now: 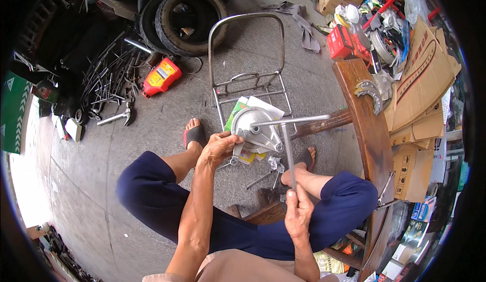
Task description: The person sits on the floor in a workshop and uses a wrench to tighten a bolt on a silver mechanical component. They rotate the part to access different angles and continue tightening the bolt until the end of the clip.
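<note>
My left hand (221, 146) is closed on the left edge of a silver metal brake drum plate (253, 139) with a round hub hole and a projecting arm. My right hand (298, 208) grips the lower end of a T-shaped metal wrench (289, 155). The wrench's crossbar lies over the plate, one end at the hub hole; whether it sits inside the hole I cannot tell. Beneath the plate, green, white and yellow packaging (266, 106) rests on a tubular metal rack (210, 54) standing between my feet.
A wooden bench (362, 110) stands at right, bearing curved brake shoes (370, 94). Cardboard (422, 79) and mixed parts pile beyond it. Far left lie several loose tools, a hammer (114, 118) and a red bottle (162, 77). Tyres (192, 21) stand behind; a rod (259, 180) lies near my foot.
</note>
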`<state>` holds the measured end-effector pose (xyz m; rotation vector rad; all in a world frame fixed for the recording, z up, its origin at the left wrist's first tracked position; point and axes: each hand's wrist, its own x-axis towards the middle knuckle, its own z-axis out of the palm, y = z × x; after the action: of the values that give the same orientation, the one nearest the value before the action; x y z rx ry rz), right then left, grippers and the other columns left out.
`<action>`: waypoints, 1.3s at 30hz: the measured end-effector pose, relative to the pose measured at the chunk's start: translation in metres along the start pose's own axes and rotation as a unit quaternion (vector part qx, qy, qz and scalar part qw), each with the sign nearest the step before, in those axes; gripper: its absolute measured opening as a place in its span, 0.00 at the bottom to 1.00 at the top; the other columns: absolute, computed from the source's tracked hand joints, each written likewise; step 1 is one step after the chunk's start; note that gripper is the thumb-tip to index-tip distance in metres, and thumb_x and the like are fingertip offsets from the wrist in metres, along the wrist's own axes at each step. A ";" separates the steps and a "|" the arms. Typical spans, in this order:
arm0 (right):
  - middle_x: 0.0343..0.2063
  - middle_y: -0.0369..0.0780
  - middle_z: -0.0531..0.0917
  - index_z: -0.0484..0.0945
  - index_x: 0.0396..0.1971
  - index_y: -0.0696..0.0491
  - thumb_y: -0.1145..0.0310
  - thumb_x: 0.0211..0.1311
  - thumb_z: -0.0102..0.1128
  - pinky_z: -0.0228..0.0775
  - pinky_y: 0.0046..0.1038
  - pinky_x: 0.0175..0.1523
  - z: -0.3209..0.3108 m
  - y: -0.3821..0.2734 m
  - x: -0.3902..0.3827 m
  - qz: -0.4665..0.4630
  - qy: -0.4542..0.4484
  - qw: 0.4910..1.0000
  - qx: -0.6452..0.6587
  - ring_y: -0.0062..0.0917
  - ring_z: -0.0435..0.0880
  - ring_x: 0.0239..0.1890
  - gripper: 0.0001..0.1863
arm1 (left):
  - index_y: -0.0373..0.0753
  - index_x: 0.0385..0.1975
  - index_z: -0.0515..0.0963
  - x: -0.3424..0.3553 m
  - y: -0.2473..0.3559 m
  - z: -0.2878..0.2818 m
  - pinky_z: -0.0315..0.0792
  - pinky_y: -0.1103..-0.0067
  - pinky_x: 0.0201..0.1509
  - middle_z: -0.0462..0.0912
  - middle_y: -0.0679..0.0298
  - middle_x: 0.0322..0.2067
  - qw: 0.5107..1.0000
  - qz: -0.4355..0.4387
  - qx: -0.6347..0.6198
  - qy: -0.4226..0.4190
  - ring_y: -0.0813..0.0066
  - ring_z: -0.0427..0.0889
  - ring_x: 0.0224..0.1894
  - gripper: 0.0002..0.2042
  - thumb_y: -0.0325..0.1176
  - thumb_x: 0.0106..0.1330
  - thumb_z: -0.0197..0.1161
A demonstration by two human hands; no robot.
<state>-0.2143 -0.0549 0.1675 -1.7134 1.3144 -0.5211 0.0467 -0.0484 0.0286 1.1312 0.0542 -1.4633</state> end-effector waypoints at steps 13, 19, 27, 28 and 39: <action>0.22 0.50 0.80 0.77 0.48 0.63 0.71 0.67 0.57 0.70 0.34 0.26 0.035 -0.007 0.006 -0.123 -0.022 0.987 -0.098 0.39 0.82 0.22 0.14 | 0.32 0.38 0.80 -0.023 0.015 -0.026 0.64 0.83 0.23 0.79 0.70 0.23 0.998 0.017 0.051 0.036 0.85 0.68 0.18 0.17 0.32 0.50 0.73; 0.23 0.49 0.81 0.77 0.48 0.62 0.71 0.67 0.57 0.71 0.32 0.27 0.033 -0.008 0.003 -0.129 -0.002 0.988 -0.082 0.39 0.83 0.23 0.14 | 0.34 0.34 0.81 -0.025 0.016 -0.019 0.58 0.84 0.21 0.73 0.74 0.18 0.997 0.032 0.035 0.056 0.86 0.62 0.15 0.14 0.32 0.50 0.73; 0.18 0.49 0.79 0.77 0.49 0.63 0.70 0.67 0.57 0.68 0.31 0.24 0.037 -0.011 0.004 -0.125 -0.003 0.991 -0.056 0.32 0.79 0.17 0.14 | 0.33 0.35 0.80 -0.018 0.012 -0.023 0.55 0.84 0.20 0.73 0.75 0.18 0.998 0.040 0.015 0.055 0.88 0.61 0.16 0.13 0.29 0.51 0.72; 0.18 0.49 0.79 0.77 0.49 0.63 0.70 0.67 0.57 0.68 0.32 0.24 0.037 -0.012 0.004 -0.138 0.010 0.989 -0.048 0.33 0.79 0.17 0.14 | 0.33 0.35 0.80 -0.017 0.012 -0.023 0.54 0.84 0.20 0.73 0.75 0.18 0.998 0.042 0.009 0.056 0.88 0.61 0.16 0.13 0.29 0.51 0.72; 0.21 0.32 0.73 0.77 0.48 0.62 0.69 0.72 0.52 0.62 0.19 0.29 0.044 -0.013 0.013 -0.066 -0.002 0.998 0.015 0.15 0.68 0.23 0.13 | 0.36 0.32 0.77 -0.020 0.011 -0.024 0.55 0.88 0.18 0.70 0.77 0.18 0.998 0.039 0.006 0.055 0.90 0.62 0.15 0.09 0.26 0.53 0.70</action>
<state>-0.1694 -0.0490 0.1538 -1.7827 1.1906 -0.6097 0.0648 -0.0218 0.0354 1.2098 0.0764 -1.3333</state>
